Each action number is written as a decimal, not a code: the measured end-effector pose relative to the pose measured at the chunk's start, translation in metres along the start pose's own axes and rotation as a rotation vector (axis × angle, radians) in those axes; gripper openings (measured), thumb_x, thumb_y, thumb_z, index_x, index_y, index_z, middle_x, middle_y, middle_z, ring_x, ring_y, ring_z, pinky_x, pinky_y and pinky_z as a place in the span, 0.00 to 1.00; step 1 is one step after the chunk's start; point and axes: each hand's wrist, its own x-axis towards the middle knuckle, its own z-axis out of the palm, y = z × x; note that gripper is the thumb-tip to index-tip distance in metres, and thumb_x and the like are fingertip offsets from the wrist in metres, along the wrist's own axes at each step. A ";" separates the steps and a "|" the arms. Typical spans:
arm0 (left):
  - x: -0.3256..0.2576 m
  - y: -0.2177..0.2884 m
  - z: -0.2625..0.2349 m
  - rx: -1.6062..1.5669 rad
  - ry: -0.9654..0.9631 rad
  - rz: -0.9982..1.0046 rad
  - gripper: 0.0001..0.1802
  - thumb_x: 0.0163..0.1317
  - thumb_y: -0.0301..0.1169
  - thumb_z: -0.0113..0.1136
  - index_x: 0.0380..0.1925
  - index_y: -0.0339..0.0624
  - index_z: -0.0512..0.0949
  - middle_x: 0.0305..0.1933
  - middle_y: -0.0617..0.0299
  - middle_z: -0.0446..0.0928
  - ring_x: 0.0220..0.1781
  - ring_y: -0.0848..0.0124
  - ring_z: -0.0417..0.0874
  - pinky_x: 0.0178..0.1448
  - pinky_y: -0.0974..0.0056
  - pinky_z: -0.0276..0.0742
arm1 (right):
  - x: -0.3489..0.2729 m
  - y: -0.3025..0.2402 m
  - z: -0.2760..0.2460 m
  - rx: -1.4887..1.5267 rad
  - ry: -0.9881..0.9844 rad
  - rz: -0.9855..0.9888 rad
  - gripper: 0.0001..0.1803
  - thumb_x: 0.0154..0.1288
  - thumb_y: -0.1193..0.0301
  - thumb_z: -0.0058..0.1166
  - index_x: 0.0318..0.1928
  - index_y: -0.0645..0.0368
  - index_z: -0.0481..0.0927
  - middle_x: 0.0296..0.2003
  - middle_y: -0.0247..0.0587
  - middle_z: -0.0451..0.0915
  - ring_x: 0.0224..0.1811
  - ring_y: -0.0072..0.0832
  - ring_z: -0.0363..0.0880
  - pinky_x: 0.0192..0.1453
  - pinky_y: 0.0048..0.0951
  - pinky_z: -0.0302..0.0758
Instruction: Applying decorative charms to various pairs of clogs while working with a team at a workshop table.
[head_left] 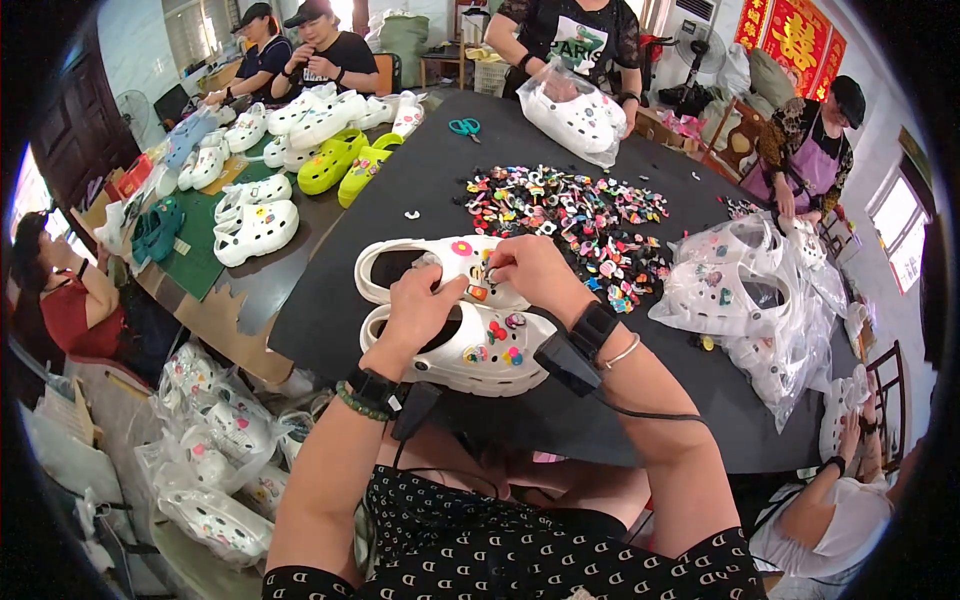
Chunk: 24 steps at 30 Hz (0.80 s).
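Nearest the person, by the near edge of the black tabletop (325,300) and left of its middle, lay the near clog (490,378), white, its toe toward the right edge and its upper dotted with colourful charms, red cherries among them. Just beyond it, lying alongside, was the far clog (448,258), also white, with a pink flower charm (461,247) on its upper. Both hands were on this one: the left hand (418,305), partly curled, held it with thumb and fingers around the rim of the opening, while the right hand (540,272) had its thumb and forefinger drawn nearly together over the charms at the toe; whether something small was pinched there I could not tell. Toward the right edge sat clear bags of white clogs (720,290). A loose heap of charms (560,215) spread from the middle toward the far edge, and teal scissors (464,127) lay near the far left corner. At the far edge a co-worker (585,40) had a hand in a bagged pair of clogs (575,115). Past the left edge, on a neighbouring table, were lime-green clogs (330,163) and a green mat (200,225) with white clogs on it.
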 end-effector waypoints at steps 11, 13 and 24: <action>-0.001 -0.001 0.000 -0.079 -0.024 -0.031 0.24 0.55 0.42 0.66 0.18 0.31 0.71 0.21 0.44 0.74 0.25 0.49 0.76 0.34 0.48 0.70 | 0.016 0.024 -0.013 0.074 -0.089 0.124 0.51 0.43 0.60 0.77 0.65 0.64 0.64 0.62 0.58 0.71 0.63 0.51 0.72 0.66 0.39 0.70; -0.002 0.002 -0.001 -0.101 -0.039 -0.068 0.24 0.56 0.42 0.66 0.18 0.30 0.71 0.21 0.44 0.74 0.25 0.49 0.75 0.34 0.48 0.70 | 0.023 0.033 -0.010 0.116 -0.151 0.189 0.53 0.43 0.58 0.77 0.67 0.63 0.62 0.63 0.59 0.69 0.64 0.49 0.71 0.66 0.38 0.70; 0.000 0.003 -0.002 -0.011 -0.011 0.008 0.24 0.55 0.42 0.66 0.16 0.33 0.69 0.22 0.45 0.73 0.29 0.49 0.74 0.36 0.48 0.68 | 0.016 0.038 -0.005 0.720 -0.307 0.449 0.49 0.50 0.70 0.75 0.70 0.55 0.59 0.52 0.48 0.72 0.55 0.35 0.74 0.58 0.35 0.74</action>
